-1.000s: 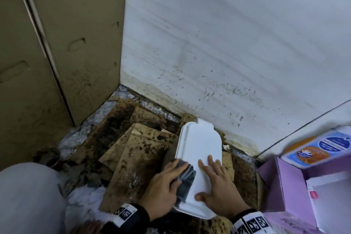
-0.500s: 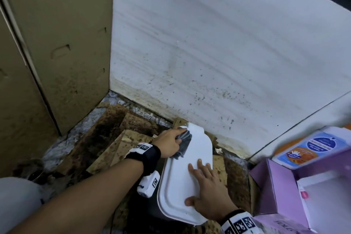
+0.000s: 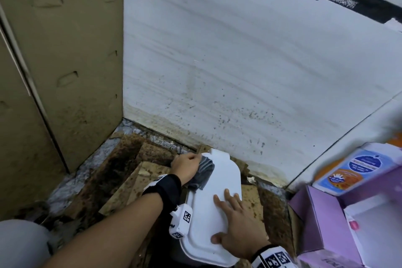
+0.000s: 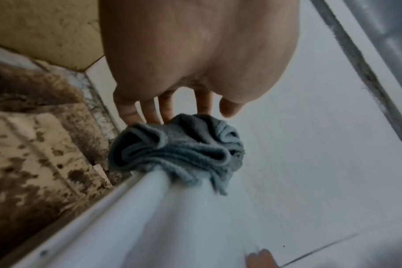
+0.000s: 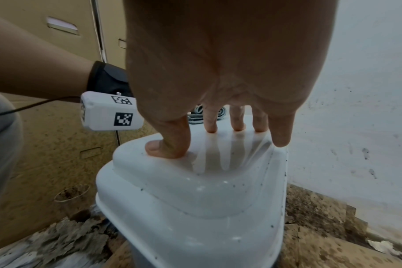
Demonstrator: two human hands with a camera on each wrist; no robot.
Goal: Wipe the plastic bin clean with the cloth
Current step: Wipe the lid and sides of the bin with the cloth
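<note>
A white plastic bin [image 3: 221, 183] stands on the floor near the wall, seen from above by its glossy top. My left hand [image 3: 186, 166] grips a bunched grey cloth [image 3: 204, 172] and presses it on the bin's far left edge. In the left wrist view the cloth [image 4: 177, 150] sits crumpled over the rounded bin rim [image 4: 149, 208], under my left hand [image 4: 172, 108]. My right hand [image 3: 236, 222] lies flat on the near part of the top. The right wrist view shows the right hand [image 5: 220, 134] with spread fingers pressing on the speckled bin [image 5: 195, 199].
Stained cardboard sheets [image 3: 121, 176] cover the floor around the bin. A white marble wall [image 3: 250, 72] rises just behind it, and a beige metal cabinet [image 3: 71, 61] stands at the left. A purple box [image 3: 322, 224] sits close on the right. A clear cup [image 5: 71, 197] stands near the bin's left.
My left hand has slid the cloth from the near part of the bin top up along its left edge to the far end. The right hand stays flat on the near part.
</note>
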